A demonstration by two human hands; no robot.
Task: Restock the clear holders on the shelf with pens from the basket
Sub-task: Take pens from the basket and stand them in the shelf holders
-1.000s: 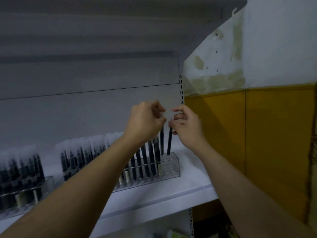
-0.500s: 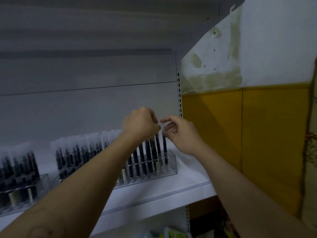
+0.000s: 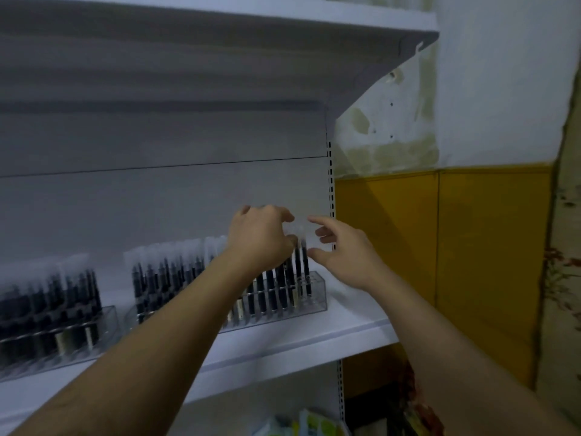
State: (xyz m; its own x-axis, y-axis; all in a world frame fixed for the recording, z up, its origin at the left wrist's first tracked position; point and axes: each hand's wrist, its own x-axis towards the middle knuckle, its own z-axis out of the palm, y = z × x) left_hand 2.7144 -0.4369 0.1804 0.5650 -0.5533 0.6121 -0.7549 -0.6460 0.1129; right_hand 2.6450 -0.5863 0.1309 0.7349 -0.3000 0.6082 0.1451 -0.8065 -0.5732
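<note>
Left hand: the left hand sits over the right end of the row, fingers curled onto the frosted caps. Blur hides the fingertips, so I cannot tell whether that grip pinches a pen or only rests there.
Right hand: the right hand is just beside the last pen, thumb and forefinger spread apart, grip holding nothing.
Pens: slim dark-barrelled pens with frosted translucent caps stand upright in rows, the end ones at the holder's right end.
Holder: the long clear plastic holder stands near the right end of the white shelf, a few empty holes showing at its right-hand front corner.
Basket: not in view, so the supply is out of sight.
Risk: my call is that the curled left fingers could drag a neighbouring cap up or tip a pen as they lift, because the caps stand packed close together.
Second risk: a sideways nudge could slide the light holder along the shelf.
Around: another clear holder of dark pens toward the shelf's left end, a white upper shelf overhead, a yellow wall panel to the right, pale packets below.
In the way: both forearms cross the front edge of the shelf and screen the middle of the row.
</note>
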